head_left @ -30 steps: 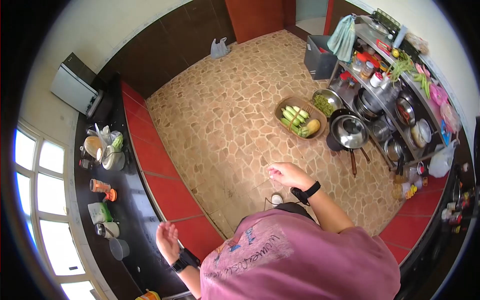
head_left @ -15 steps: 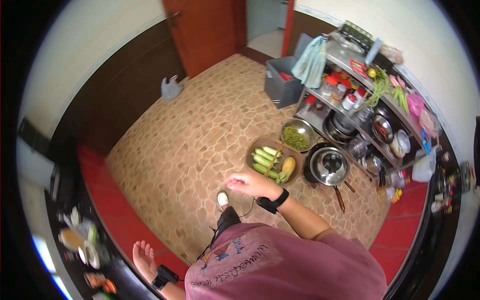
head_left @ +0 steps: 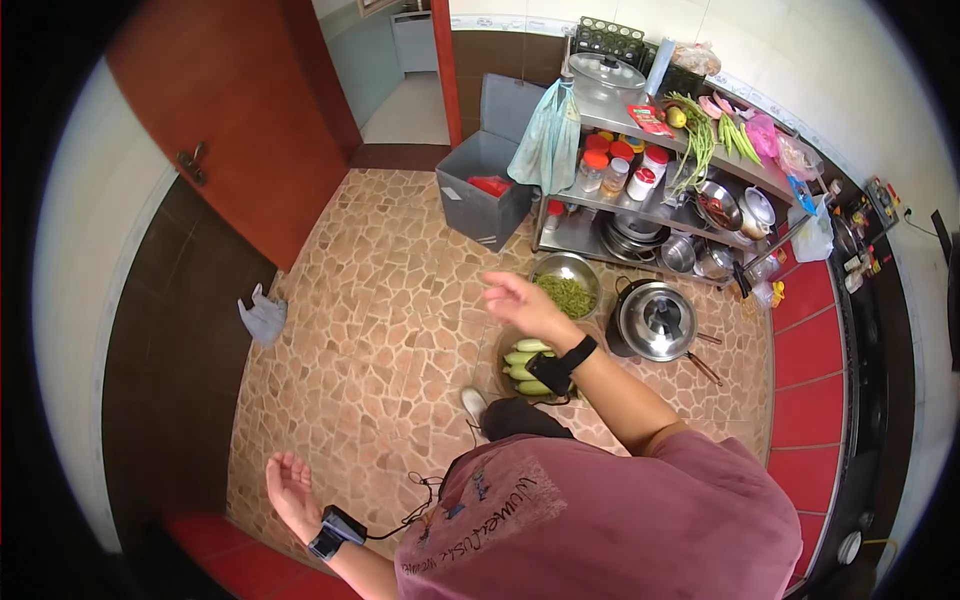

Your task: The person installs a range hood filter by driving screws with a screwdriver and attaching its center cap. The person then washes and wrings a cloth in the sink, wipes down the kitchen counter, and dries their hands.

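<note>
At the lower left my left hand (head_left: pixel 290 490) is held palm up over the tiled floor, fingers loosely curled apart and nothing in it. My right hand (head_left: pixel 522 304) stretches out above the floor, fingers extended and holding nothing. In this view it overlaps the near side of a metal bowl of green vegetable pieces (head_left: pixel 568 297). Below my right wrist a basket of pale green gourds (head_left: pixel 527 367) is partly covered by my forearm. To the right of the bowl stands a dark pot with a glass-topped steel lid (head_left: pixel 656 320).
A metal shelf (head_left: pixel 610 205) holds jars, pans and vegetables along the back. Beside it are an open grey bin (head_left: pixel 480 205) and a hanging cloth (head_left: pixel 547 140). A plastic bag (head_left: pixel 264 316) lies on the floor near the red door (head_left: pixel 230 120). Red cabinets (head_left: pixel 805 400) line the right.
My view has turned and moved closer to the shelf and bin. My right hand now appears over the bowl's edge, its forearm covering part of the basket. Both hands remain without anything in them.
</note>
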### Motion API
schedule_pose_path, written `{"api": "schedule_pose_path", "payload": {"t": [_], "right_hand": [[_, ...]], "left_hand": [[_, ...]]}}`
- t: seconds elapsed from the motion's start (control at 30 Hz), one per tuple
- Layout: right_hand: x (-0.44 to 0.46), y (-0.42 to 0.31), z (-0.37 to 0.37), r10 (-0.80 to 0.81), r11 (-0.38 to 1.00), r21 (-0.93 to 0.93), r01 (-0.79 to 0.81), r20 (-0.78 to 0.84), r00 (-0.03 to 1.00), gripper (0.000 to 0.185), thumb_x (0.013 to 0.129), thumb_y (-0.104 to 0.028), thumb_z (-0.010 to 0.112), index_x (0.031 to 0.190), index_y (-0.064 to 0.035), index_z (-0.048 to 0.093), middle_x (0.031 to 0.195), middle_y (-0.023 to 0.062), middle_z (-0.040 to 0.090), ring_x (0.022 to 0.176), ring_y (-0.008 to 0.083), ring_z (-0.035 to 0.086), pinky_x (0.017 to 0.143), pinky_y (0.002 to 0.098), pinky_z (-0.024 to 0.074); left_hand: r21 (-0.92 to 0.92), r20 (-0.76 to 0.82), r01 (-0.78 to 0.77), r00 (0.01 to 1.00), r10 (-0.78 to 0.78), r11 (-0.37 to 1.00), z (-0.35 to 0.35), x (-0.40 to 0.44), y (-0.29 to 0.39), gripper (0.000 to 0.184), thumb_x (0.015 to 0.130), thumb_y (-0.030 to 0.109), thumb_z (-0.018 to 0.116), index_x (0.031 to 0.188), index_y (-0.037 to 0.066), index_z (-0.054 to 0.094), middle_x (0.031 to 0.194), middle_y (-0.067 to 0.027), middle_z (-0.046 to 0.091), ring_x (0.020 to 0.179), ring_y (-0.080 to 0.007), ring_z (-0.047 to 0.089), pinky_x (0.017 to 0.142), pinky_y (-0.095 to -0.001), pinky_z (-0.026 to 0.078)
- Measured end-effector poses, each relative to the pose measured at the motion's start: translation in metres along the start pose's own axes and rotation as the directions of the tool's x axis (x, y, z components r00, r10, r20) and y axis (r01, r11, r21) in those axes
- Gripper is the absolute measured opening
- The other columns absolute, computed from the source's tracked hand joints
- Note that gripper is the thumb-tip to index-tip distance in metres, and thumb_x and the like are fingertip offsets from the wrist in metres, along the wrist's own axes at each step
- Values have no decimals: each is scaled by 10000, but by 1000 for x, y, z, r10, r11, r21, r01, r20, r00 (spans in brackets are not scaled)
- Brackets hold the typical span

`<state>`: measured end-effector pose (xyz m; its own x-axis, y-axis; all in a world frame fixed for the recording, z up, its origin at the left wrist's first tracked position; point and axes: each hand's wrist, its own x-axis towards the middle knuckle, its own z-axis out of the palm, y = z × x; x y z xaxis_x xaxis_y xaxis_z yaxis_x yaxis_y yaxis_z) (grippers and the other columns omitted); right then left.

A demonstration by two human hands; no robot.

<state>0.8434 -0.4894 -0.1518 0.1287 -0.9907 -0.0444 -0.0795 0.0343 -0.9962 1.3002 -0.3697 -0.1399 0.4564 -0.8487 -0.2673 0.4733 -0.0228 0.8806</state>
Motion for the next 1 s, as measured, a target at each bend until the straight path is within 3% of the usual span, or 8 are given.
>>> {"api": "schedule_pose_path", "payload": {"t": [0.2, 0.37, 0.43, 0.6, 0.73, 0.83, 0.87, 1.0], "right_hand": [[139, 21, -71, 179, 853, 510, 107, -481, 858, 608, 803, -78, 588, 1342, -69, 306, 937, 50, 575, 737, 127, 584, 546, 224, 479], [260, 44, -139, 228, 861, 479, 170, -662, 714, 619, 808, -104, 575, 1351, -40, 284, 800, 18, 555, 615, 105, 528, 471, 217, 421], [303, 39, -156, 283, 888, 447, 109, -717, 637, 659, 799, -133, 592, 1370, -91, 267, 910, 56, 537, 740, 136, 517, 537, 250, 431], [397, 24, -198, 365, 899, 437, 6, -758, 540, 761, 766, -200, 634, 1405, -179, 221, 1296, 165, 412, 1028, 220, 457, 714, 347, 408], [467, 95, -271, 413, 904, 424, -54, -832, 371, 833, 772, -286, 635, 1419, -181, 121, 1401, 108, 308, 1276, 304, 284, 933, 583, 239], [473, 101, -294, 435, 896, 395, -204, -874, 216, 775, 779, -344, 621, 1402, -148, 204, 1352, 122, 386, 1204, 334, 390, 901, 577, 311], [482, 111, -300, 482, 876, 477, -68, -862, 156, 760, 774, -357, 620, 1378, -71, 257, 1346, 151, 388, 1189, 328, 413, 938, 495, 338], [468, 112, -266, 251, 948, 269, -167, -960, -122, 701, 774, -311, 621, 1295, 69, 349, 1289, 187, 447, 1194, 284, 420, 975, 337, 333]], "left_hand": [[37, 118, 114, 986, -118, 993, 54, 132, -8, 190, 888, 253, 523, 944, 75, 556, 849, -42, 606, 731, -145, 571, 671, -272, 462], [39, -128, 209, 971, -203, 977, 63, 247, 12, 173, 884, 279, 523, 920, 116, 570, 851, -10, 612, 736, -132, 566, 629, -268, 462], [16, 40, 135, 990, -135, 991, 72, 301, 17, 164, 877, 290, 533, 912, 142, 595, 858, 11, 637, 724, -113, 597, 627, -266, 494], [65, -11, 115, 993, -114, 991, 183, 381, 25, 179, 880, 278, 525, 912, 109, 573, 813, 13, 601, 678, -99, 551, 617, -236, 458], [140, 80, 293, 949, -305, 946, 249, 484, 12, 186, 881, 284, 527, 946, 117, 573, 839, -1, 608, 716, -114, 557, 668, -262, 461], [171, 225, 291, 919, -324, 941, 312, 555, 12, 198, 879, 295, 532, 961, 119, 573, 870, -15, 617, 743, -128, 566, 685, -278, 463], [165, 290, 266, 907, -304, 950, 333, 583, 8, 200, 878, 296, 536, 959, 118, 575, 877, -17, 620, 750, -130, 570, 684, -278, 464], [195, 446, 249, 839, -312, 949, 418, 660, 12, 193, 882, 289, 535, 953, 115, 581, 890, -22, 628, 773, -134, 581, 688, -282, 469]]}}
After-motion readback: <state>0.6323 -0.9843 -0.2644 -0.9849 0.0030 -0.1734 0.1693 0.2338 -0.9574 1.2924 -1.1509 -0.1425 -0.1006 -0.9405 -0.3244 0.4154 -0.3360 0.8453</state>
